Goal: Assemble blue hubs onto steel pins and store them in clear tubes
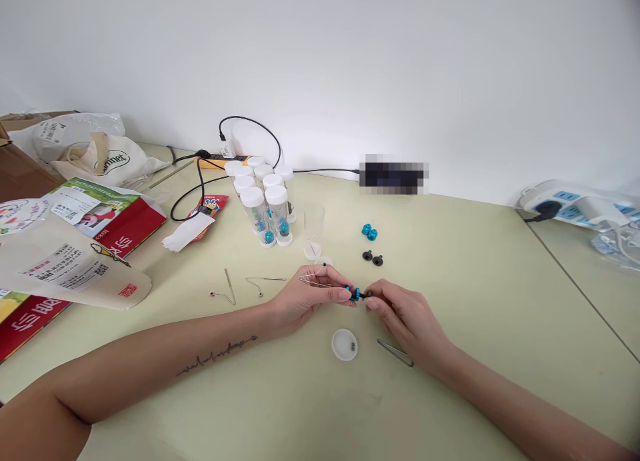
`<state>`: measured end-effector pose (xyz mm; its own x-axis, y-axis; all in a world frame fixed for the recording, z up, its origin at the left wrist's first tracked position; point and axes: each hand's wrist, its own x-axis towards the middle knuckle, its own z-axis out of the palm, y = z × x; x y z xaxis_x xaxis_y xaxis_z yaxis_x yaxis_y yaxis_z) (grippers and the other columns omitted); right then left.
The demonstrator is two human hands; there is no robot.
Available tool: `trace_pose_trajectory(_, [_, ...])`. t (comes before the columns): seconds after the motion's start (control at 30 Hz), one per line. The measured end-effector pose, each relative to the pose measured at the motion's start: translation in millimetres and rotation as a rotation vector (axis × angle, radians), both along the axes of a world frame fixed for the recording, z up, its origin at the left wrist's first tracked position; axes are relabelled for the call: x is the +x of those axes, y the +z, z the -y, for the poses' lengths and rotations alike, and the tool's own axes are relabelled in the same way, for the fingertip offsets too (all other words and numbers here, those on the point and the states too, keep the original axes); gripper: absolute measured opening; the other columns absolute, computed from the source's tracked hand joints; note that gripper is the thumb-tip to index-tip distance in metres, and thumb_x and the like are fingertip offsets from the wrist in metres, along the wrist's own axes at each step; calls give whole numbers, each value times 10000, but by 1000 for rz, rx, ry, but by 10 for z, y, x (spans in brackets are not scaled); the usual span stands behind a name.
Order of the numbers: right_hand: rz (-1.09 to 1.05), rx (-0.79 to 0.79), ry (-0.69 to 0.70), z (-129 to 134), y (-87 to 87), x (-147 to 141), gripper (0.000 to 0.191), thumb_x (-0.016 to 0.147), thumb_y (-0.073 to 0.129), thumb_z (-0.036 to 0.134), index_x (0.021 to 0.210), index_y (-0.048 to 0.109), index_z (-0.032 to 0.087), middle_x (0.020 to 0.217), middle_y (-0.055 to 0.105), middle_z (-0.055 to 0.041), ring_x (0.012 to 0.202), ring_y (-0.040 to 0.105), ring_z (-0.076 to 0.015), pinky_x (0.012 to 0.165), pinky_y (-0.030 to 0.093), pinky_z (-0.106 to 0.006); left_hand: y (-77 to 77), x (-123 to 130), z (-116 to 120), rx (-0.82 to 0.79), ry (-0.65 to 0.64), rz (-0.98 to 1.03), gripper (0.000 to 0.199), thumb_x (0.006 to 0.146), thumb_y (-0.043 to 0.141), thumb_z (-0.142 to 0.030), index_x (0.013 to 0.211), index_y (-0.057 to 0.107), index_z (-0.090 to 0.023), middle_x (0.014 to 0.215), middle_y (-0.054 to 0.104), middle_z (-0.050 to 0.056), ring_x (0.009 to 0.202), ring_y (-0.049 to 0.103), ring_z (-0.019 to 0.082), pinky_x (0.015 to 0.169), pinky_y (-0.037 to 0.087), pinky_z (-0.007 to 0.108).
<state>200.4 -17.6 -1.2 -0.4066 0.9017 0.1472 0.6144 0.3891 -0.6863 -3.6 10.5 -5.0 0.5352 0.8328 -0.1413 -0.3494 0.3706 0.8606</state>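
From where I'm standing, the white dish [342, 346] is my ref. pt. on the bench [280, 408], w/ a few tiny dark bits [353, 346] in it. Just beyond it, the L hand [313, 293] has thumb & fingers pinched shut on a blue part [357, 294], w/ a bent wire [311, 281] at its fingers too. The R hand [406, 312], beyond & to the dish's R, has its fingertips closed on a small black piece [369, 294] that meets the blue part. Tweezers [395, 352] lie near the dish, R side. Well beyond the dish, slightly R: loose blue pcs. [370, 232], then black discs [373, 258] a bit nearer. Beyond & L of it: a clear tube [315, 228], capped tubes [256, 211] in a cluster, & 2 more wires [230, 289].
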Motion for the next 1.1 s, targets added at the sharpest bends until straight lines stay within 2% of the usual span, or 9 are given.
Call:
trace_pose_trajectory(0.13, [-30, 38, -12, 3, -18, 1, 126, 938, 414, 338, 963, 471, 229, 741, 524, 7, 554, 428, -109, 508, 326, -223, -12, -9, -9, 0, 9, 19, 148, 677, 746, -171, 809, 691, -132, 791, 665, 23, 768, 639, 138, 839, 486, 324])
trace_pose_trajectory(0.3, [-11, 3, 15, 3, -20, 8, 262, 957, 355, 362, 785, 485, 214, 581, 436, 38, 490, 370, -105, 483, 298, -225, -14, -11, 0, 14, -24, 3, 153, 676, 746, -167, 813, 690, -124, 795, 675, 36, 751, 652, 151, 822, 488, 323])
trace_pose_trajectory(0.47, [-38, 108, -6, -8, -31, -1, 94, 932, 429, 304, 950, 475, 224, 763, 546, 9, 538, 434, -94, 496, 335, -209, -23, -9, -4, 8, 8, 14, 143, 683, 740, -162, 812, 687, -126, 791, 665, 28, 773, 640, 141, 833, 485, 319])
trace_pose_trajectory(0.63, [7, 71, 19, -9, -36, 9, 220, 951, 384, 333, 797, 487, 216, 575, 440, 49, 482, 365, -97, 469, 300, -210, -31, -13, -12, 24, -26, -9, 157, 688, 738, -164, 828, 682, -119, 809, 674, 42, 763, 654, 153, 820, 482, 314])
trace_pose_trajectory(0.77, [-31, 99, -6, -7, -46, 4, 109, 933, 428, 315, 957, 482, 223, 724, 533, 22, 529, 423, -96, 491, 328, -209, -38, -14, -14, 15, 0, 1, 153, 692, 734, -157, 830, 679, -123, 806, 668, 34, 775, 651, 149, 833, 478, 315])
trace_pose_trajectory(0.93, [-7, 49, 22, -12, -52, 7, 244, 953, 376, 355, 789, 485, 211, 578, 442, 42, 478, 357, -101, 469, 289, -221, -31, -20, -1, 26, -35, -8, 156, 696, 731, -154, 837, 677, -118, 811, 675, 39, 762, 657, 152, 816, 476, 308])
trace_pose_trajectory(1.1, [-36, 88, 1, -8, -53, 4, 113, 935, 421, 324, 949, 471, 223, 750, 539, 8, 537, 435, -101, 500, 329, -215, -36, -17, -2, 18, -7, -8, 153, 694, 733, -159, 833, 678, -126, 809, 675, 33, 771, 652, 145, 822, 471, 304])
